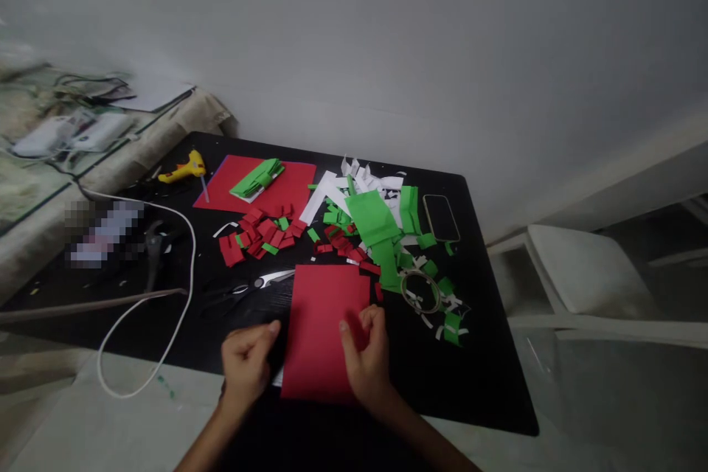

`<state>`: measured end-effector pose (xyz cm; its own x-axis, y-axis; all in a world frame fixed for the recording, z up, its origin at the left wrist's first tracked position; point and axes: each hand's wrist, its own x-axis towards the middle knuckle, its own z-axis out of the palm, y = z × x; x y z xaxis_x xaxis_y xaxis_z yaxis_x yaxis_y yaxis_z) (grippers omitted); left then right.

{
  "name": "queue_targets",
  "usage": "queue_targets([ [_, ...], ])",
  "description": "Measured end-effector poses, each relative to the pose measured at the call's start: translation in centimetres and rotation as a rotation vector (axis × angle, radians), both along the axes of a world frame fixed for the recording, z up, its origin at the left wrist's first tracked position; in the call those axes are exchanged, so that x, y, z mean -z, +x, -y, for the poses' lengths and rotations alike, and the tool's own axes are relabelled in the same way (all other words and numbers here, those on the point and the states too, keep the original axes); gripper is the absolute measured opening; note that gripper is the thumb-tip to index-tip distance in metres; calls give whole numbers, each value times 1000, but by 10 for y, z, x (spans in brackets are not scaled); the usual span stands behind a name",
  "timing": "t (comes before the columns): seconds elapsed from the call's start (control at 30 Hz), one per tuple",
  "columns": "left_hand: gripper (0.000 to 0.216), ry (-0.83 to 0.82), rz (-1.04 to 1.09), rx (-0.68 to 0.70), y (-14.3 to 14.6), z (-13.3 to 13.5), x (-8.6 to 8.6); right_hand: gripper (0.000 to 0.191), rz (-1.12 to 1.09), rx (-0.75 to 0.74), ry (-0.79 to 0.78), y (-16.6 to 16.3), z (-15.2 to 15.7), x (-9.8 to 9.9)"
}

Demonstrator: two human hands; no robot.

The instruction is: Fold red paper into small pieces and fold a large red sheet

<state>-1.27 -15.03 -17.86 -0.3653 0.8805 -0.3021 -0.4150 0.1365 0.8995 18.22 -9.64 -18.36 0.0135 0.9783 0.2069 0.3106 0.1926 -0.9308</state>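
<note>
My left hand (pixel 246 360) is closed, fingers curled in and thumb pointing up, just left of a red paper sheet (pixel 318 332). No object shows in it. Over the sheet's right edge, my right hand (pixel 369 350) has its fingers curled, the thumb standing slightly apart, and red paper showing in the gap. Whether it touches the sheet I cannot tell. The sheet lies near the table's front edge, with a white edge peeking out at its lower left. Behind my left hand lie black-handled scissors (pixel 251 285), their blades reaching toward the sheet.
Small red pieces (pixel 265 232), green paper (pixel 373 217) and white scraps (pixel 381 184) cover the black table (pixel 487 376). A yellow glue gun (pixel 185 168), a phone (pixel 441 218), a ring (pixel 420 290) and a white cable (pixel 193 236) lie around. A pale chair (pixel 589 269) stands right.
</note>
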Motion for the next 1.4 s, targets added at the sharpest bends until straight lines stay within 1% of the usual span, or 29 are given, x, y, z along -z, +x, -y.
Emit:
queue_targets([
  [0.03, 62, 42, 32, -61, 10, -4, 3, 24, -8, -2, -13, 0, 0, 2],
  [0.07, 60, 57, 57, -61, 17, -9, 5, 27, -15, -8, -30, 0, 0, 4],
  [0.13, 58, 81, 121, -30, 21, -17, 6, 34, -23, -22, -63, 1, 0, 7],
  [0.27, 53, 102, 301, 126, 6, -26, 0, 49, -31, -26, -130, 3, 0, 9],
  [0.37, 50, 95, 434, 235, -6, -28, -2, 53, -75, -5, -204, 1, 0, 6],
  [0.47, 49, 90, 557, 284, -13, -29, -3, 54, -137, 18, -244, -1, -3, 0],
  [0.63, 50, 89, 735, 259, -29, -31, -5, 55, -259, 56, -276, 1, -14, -10],
  [0.73, 52, 90, 800, 232, -36, -31, -3, 56, -360, 61, -308, 7, -19, -11],
  [0.87, 55, 85, 828, 217, -43, -32, 0, 57, -485, 31, -347, 14, -25, -10],
  [0.97, 56, 58, 807, 241, -47, -33, 0, 57, -511, 21, -356, 18, -29, -10],
  [1.07, 54, 20, 737, 291, -44, -35, -5, 56, -501, 17, -355, 20, -33, -11],
  [1.17, 48, 14, 613, 318, -30, -36, -10, 55, -450, 33, -331, 18, -33, -16],
  [1.23, 41, 40, 512, 312, -18, -34, -14, 48, -348, 35, -266, 14, -31, -23],
  [1.27, 35, 63, 410, 311, -12, -32, -15, 40, -262, 26, -207, 11, -29, -27],
  [1.3, 28, 97, 230, 320, -8, -30, -17, 27, -66, -18, -76, 9, -28, -30],
  [1.33, 20, 153, -49, 336, -6, -28, -18, 16, 116, -64, 55, 7, -27, -34],
  [1.37, 10, 216, -354, 351, -4, -26, -19, 16, 277, -107, 159, 4, -26, -36],
  [1.4, 9, 278, -670, 366, -4, -25, -21, 29, 420, -143, 235, 2, -25, -37],
])
